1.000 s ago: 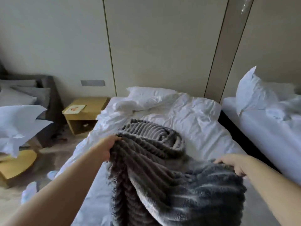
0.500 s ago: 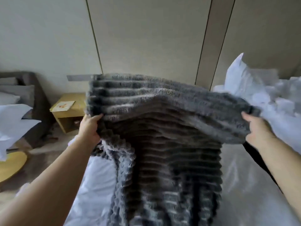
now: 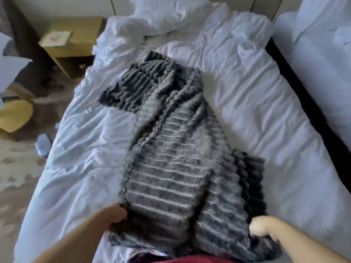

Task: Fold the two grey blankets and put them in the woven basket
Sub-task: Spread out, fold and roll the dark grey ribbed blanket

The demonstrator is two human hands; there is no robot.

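Progress: early stage. One grey blanket [image 3: 176,168] lies lengthwise on white bed [image 3: 266,111], spread but rumpled; far end bunched and twisted toward left, near end at bed's foot. No tidy fold evident. Second blanket, woven basket: not in view. Judged outstanding: flatten, fold, repeat with other, stow both. Grip: left hand [image 3: 115,215] clenched on near left corner, fingers curled round edge. Right hand [image 3: 264,226] grasps near right edge, fingers curled into pile.
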